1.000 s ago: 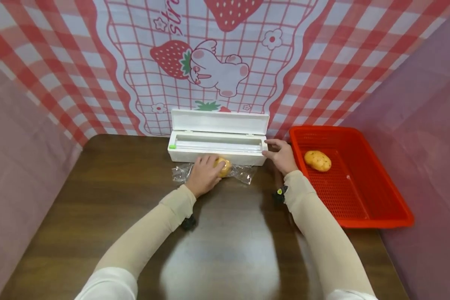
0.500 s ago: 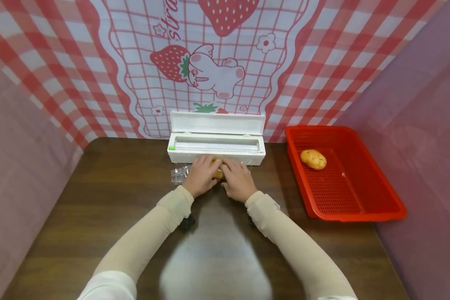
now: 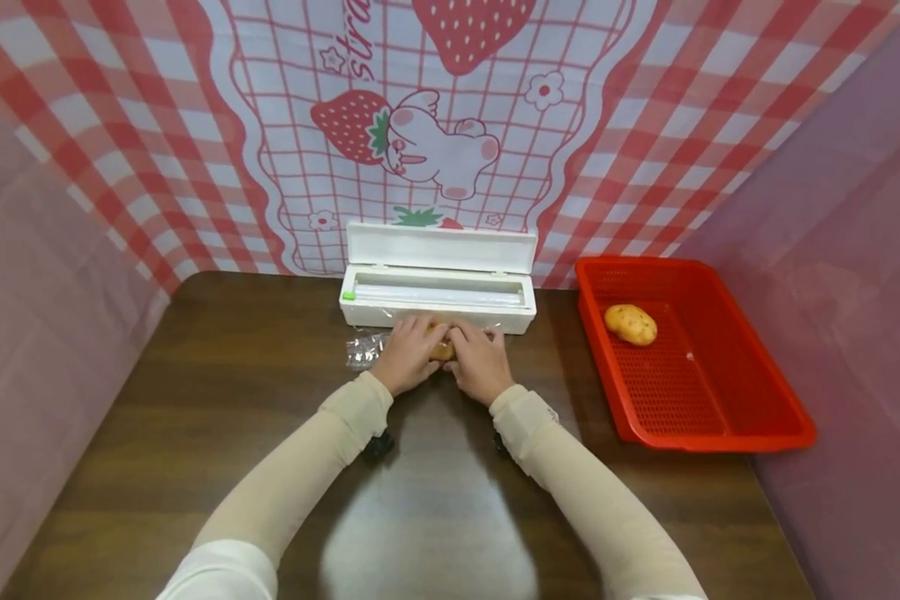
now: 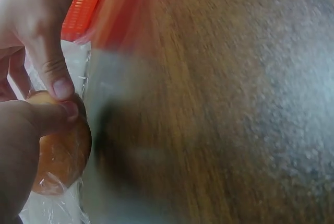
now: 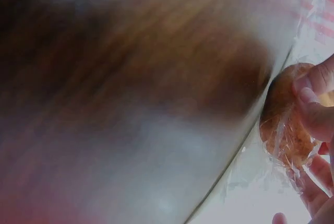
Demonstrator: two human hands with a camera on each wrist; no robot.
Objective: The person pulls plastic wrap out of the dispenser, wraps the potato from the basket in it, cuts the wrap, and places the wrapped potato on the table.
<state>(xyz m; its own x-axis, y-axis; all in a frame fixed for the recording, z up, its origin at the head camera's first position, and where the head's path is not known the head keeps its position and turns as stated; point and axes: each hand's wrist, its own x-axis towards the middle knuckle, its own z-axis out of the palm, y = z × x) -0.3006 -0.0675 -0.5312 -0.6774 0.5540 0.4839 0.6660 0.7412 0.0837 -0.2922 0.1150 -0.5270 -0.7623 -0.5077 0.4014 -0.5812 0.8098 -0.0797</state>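
A potato (image 3: 442,352) loosely covered in cling film (image 3: 363,350) lies between my hands, against the front of the white cling film dispenser (image 3: 369,316). My left hand (image 3: 407,357) grips the potato from the left side. From the right, my right hand (image 3: 482,363) holds its other end. Both thumbs meet on top of the wrapped potato (image 4: 65,156) in the left wrist view. Crinkled film clings to the potato (image 5: 284,122) in the right wrist view, near the right fingers. The dispenser's lid (image 3: 441,247) stands up, showing the film roll (image 3: 438,295) inside.
A red plastic basket (image 3: 622,400) stands at the right of the wooden table (image 3: 217,400), with an unwrapped potato (image 3: 631,324) in it. Behind the dispenser hangs a red-and-white checked cloth (image 3: 615,167). A green cutter tab (image 3: 348,296) sits at the dispenser's left end.
My right hand has left the dispenser's right end and come in to hold the wrapped potato beside my left hand. The left hand has stayed on the potato.
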